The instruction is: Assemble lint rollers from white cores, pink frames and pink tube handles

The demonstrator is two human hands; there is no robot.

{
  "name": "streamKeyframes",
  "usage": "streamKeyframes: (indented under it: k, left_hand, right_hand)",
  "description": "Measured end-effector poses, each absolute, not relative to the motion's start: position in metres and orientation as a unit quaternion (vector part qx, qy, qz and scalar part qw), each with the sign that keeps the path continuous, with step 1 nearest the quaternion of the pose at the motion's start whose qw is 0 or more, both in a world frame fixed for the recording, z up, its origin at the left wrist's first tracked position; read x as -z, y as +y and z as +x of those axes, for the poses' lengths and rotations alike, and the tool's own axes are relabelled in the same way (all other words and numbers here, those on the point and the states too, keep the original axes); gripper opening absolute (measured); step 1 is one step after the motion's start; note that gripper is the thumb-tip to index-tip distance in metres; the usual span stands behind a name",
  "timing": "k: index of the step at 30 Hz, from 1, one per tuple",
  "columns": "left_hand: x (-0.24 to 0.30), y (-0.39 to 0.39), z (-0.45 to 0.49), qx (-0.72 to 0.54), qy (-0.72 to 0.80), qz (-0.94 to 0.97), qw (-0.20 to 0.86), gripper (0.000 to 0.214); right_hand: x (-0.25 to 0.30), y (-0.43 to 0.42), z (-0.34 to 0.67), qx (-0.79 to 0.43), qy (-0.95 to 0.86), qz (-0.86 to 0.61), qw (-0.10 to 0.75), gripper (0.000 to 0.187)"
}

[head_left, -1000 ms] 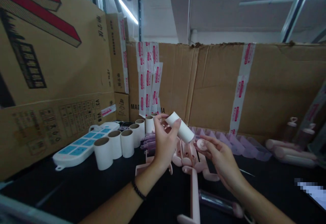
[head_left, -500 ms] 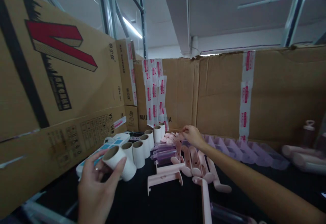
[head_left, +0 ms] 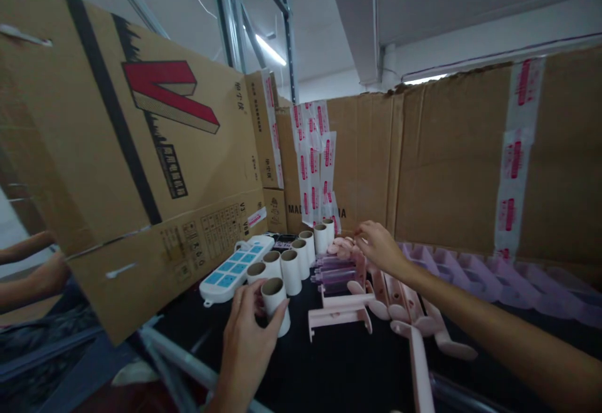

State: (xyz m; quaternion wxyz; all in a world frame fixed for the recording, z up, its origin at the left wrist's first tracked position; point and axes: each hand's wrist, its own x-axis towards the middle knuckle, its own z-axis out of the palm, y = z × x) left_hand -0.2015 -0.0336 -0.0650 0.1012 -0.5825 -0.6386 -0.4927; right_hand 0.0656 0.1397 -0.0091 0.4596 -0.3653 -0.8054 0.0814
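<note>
My left hand [head_left: 251,341] has its thumb and fingers wrapped round a white cardboard tube [head_left: 276,313], which stands upright on the black table at the near end of a row. Beside it are several more white tubes [head_left: 291,273], all upright with open tops. My right hand [head_left: 379,249] reaches to the far side, fingers curled down at the pink round pieces [head_left: 342,248]. What its fingertips hold, if anything, is hidden. Nearer lie purple clear parts [head_left: 336,275], pink bracket-like parts [head_left: 339,320] and several long pink parts with rounded ends [head_left: 394,294].
A white and blue power strip [head_left: 237,269] lies left of the tubes. Purple translucent bins [head_left: 470,278] line the back right. Cardboard walls [head_left: 357,162] close off the back and left. Beyond the left wall, another person's arm [head_left: 32,275] shows. A metal frame bar [head_left: 176,360] runs along the near left.
The tube in my left hand has gone from tilted to upright at the row's near end. The view has turned left, bringing another person's arm into sight. My right hand stays by the pink pieces.
</note>
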Motion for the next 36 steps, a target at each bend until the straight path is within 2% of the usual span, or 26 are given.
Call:
streamKeyframes:
  k: [3,12,18,23,26,30,33,36]
  left_hand:
    - [0.065,-0.025,-0.194,0.451,-0.653,-0.579,0.186,0.044]
    - [0.065,-0.012,-0.189,0.382,-0.665,-0.575,0.285,0.048]
    - [0.065,-0.01,-0.191,0.367,-0.657,-0.589,0.295,0.047]
    - [0.065,-0.008,-0.191,0.361,-0.651,-0.594,0.306,0.045]
    - [0.063,-0.007,-0.19,0.342,-0.658,-0.595,0.309,0.045]
    - [0.055,-0.008,-0.184,0.332,-0.663,-0.594,0.314,0.055]
    - [0.051,-0.012,-0.18,0.374,-0.657,-0.569,0.324,0.062]
    - [0.053,-0.026,-0.175,0.487,-0.636,-0.511,0.311,0.044]
  right_hand:
    - [0.018,0.116,0.093,-0.064,-0.816,-0.35,0.456,0.012]
    - [0.04,0.012,0.186,-0.075,-0.81,-0.357,0.46,0.014]
    - [0.078,-0.008,0.228,-0.051,-0.859,-0.342,0.376,0.012]
    - [0.087,-0.012,0.24,-0.013,-0.886,-0.363,0.289,0.035]
    - [0.078,-0.021,0.234,-0.01,-0.892,-0.368,0.262,0.036]
    - [0.061,-0.03,0.217,-0.11,-0.887,-0.4,0.201,0.022]
    - [0.053,-0.032,0.211,-0.19,-0.868,-0.425,0.174,0.016]
    - [0.047,-0.033,0.212,-0.249,-0.852,-0.412,0.204,0.012]
